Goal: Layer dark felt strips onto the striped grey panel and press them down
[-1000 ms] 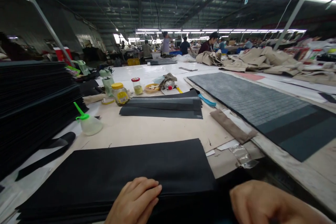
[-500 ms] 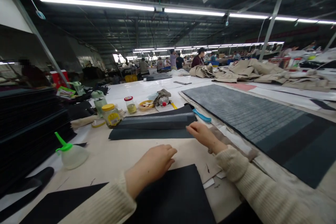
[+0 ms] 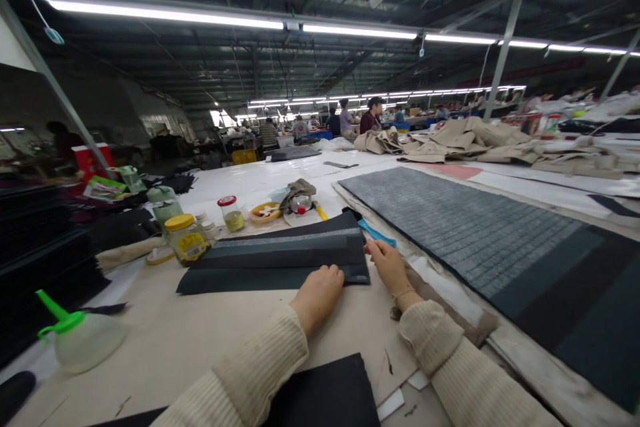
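Several dark fabric panels (image 3: pixel 280 250) lie overlapped on the beige-covered table, with a grey strip running along them. Near the front right corner my left hand (image 3: pixel 320 290) rests on the panels, its fingers curled over the near edge. At the right edge my right hand (image 3: pixel 387 270) is closed in a pinch on the panel's side. Just beyond that hand lies a light-blue tool (image 3: pixel 377 232), partly covered. A separate black piece (image 3: pixel 325 393) is below my left forearm.
Behind the panels stand a yellow-lidded jar (image 3: pixel 185 240), a red-lidded jar (image 3: pixel 233 215) and a yellow dish (image 3: pixel 265 212). A green-spouted squeeze bottle (image 3: pixel 83 340) is at left. A large quilted grey panel (image 3: pixel 450 233) lies at right. Beige fabric (image 3: pixel 465 137) is heaped behind it.
My left hand has moved forward and right from over the table onto the dark panels. My right hand has come to the panels' right edge. The view has shifted slightly right.
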`<state>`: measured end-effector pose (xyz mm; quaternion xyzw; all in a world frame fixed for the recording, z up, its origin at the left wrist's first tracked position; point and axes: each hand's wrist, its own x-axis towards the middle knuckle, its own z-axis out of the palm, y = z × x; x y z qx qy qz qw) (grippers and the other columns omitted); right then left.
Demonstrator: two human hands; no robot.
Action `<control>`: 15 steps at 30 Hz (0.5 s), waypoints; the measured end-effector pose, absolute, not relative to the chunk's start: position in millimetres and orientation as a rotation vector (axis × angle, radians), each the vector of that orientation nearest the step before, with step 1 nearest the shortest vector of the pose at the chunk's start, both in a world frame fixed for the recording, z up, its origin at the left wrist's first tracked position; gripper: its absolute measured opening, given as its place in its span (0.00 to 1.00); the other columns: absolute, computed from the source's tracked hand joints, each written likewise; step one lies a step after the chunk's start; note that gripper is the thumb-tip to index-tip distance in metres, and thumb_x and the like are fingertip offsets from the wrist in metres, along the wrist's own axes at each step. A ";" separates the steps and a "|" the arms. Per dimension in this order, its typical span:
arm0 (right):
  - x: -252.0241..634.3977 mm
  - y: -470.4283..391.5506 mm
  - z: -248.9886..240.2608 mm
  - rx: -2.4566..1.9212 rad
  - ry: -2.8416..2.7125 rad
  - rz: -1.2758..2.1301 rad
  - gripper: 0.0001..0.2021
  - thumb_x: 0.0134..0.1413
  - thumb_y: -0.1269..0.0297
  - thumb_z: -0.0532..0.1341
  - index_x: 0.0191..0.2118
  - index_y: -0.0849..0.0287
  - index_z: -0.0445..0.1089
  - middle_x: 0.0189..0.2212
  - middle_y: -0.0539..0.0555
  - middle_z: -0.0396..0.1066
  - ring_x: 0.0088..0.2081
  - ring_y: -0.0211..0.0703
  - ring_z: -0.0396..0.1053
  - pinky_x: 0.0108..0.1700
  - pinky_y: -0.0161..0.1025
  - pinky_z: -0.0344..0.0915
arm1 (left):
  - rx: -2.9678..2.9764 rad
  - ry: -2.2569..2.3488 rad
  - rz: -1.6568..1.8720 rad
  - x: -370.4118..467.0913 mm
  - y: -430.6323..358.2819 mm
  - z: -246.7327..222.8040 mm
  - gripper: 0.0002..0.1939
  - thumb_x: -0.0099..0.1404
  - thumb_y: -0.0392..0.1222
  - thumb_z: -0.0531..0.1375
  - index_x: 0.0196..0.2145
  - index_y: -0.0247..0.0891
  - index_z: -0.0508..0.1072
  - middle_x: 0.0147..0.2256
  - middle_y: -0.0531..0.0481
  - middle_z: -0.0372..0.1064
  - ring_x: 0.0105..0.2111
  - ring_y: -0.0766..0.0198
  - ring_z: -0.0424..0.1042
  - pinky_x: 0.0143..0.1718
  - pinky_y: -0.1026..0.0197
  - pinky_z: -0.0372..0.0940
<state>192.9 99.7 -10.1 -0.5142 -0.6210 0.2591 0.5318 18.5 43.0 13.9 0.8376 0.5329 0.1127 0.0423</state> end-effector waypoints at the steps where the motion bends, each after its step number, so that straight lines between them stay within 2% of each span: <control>1: 192.9 100.6 -10.5 -1.226 -1.475 0.620 0.21 0.54 0.50 0.47 0.28 0.61 0.68 0.25 0.53 0.69 0.27 0.40 0.64 0.30 0.36 0.60 | 2.427 1.632 0.490 15.5 46.9 11.2 0.08 0.58 0.28 0.52 0.29 0.35 0.69 0.34 0.44 0.67 0.37 0.56 0.67 0.40 0.56 0.60; 3: 192.9 101.1 -11.5 -1.223 -1.479 0.622 0.22 0.55 0.51 0.45 0.30 0.61 0.68 0.27 0.54 0.70 0.29 0.41 0.65 0.31 0.37 0.61 | 2.219 1.642 0.690 8.9 56.5 6.3 0.06 0.59 0.33 0.53 0.26 0.36 0.68 0.31 0.47 0.67 0.35 0.58 0.66 0.40 0.57 0.59; 5: 191.1 99.6 -12.9 -1.200 -1.536 0.631 0.20 0.55 0.53 0.46 0.30 0.61 0.68 0.27 0.53 0.69 0.30 0.41 0.65 0.33 0.38 0.61 | 2.093 1.663 0.804 2.5 66.6 1.1 0.09 0.61 0.38 0.52 0.24 0.36 0.67 0.27 0.50 0.66 0.31 0.60 0.66 0.38 0.59 0.58; 8: 183.6 94.0 -15.9 -1.098 -1.728 0.682 0.11 0.49 0.57 0.55 0.28 0.59 0.70 0.26 0.51 0.69 0.32 0.41 0.66 0.38 0.38 0.61 | 1.866 1.615 0.997 -5.0 77.2 -8.0 0.13 0.62 0.43 0.51 0.23 0.36 0.66 0.22 0.53 0.64 0.27 0.64 0.65 0.31 0.63 0.58; 11: 176.3 88.6 -19.1 -1.021 -1.920 0.707 0.06 0.46 0.64 0.58 0.30 0.57 0.72 0.32 0.52 0.71 0.37 0.41 0.67 0.43 0.38 0.61 | 1.641 1.506 1.201 -14.1 79.9 -12.3 0.16 0.61 0.50 0.51 0.27 0.35 0.67 0.23 0.53 0.65 0.27 0.64 0.66 0.27 0.65 0.59; 13: 174.6 87.4 -20.5 -1.039 -2.018 0.675 0.09 0.49 0.67 0.55 0.34 0.58 0.72 0.37 0.55 0.70 0.41 0.42 0.66 0.46 0.39 0.60 | 1.519 1.451 1.310 -27.5 79.7 -5.8 0.18 0.60 0.53 0.51 0.32 0.34 0.67 0.24 0.52 0.67 0.27 0.64 0.68 0.27 0.65 0.61; 15: 175.1 87.7 -21.1 -1.069 -2.079 0.640 0.11 0.51 0.68 0.54 0.38 0.59 0.72 0.40 0.56 0.70 0.43 0.42 0.66 0.48 0.40 0.59 | 1.369 1.386 1.459 -50.7 80.1 13.1 0.16 0.61 0.51 0.51 0.36 0.34 0.67 0.26 0.51 0.69 0.28 0.63 0.69 0.29 0.64 0.63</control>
